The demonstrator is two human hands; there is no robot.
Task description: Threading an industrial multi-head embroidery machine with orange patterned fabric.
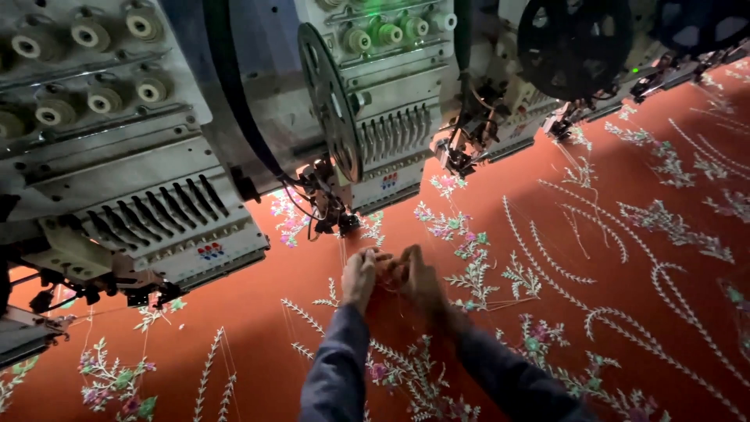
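Note:
My left hand (360,275) and my right hand (416,278) meet over the orange-red cloth (609,258), just below the middle embroidery head (367,109). Their fingertips are pinched together around a thin pale thread (342,248) that runs up towards the needle area (332,215). The thread is very fine and hard to follow between the fingers. Dark blue sleeves cover both forearms. The cloth bears white, pink and green floral stitching.
A second embroidery head (133,187) hangs over the cloth at the left, more heads (484,125) stand in a row to the right. Black wheels (574,43) sit at the top right. Embroidered vines (672,273) spread across the cloth on the right.

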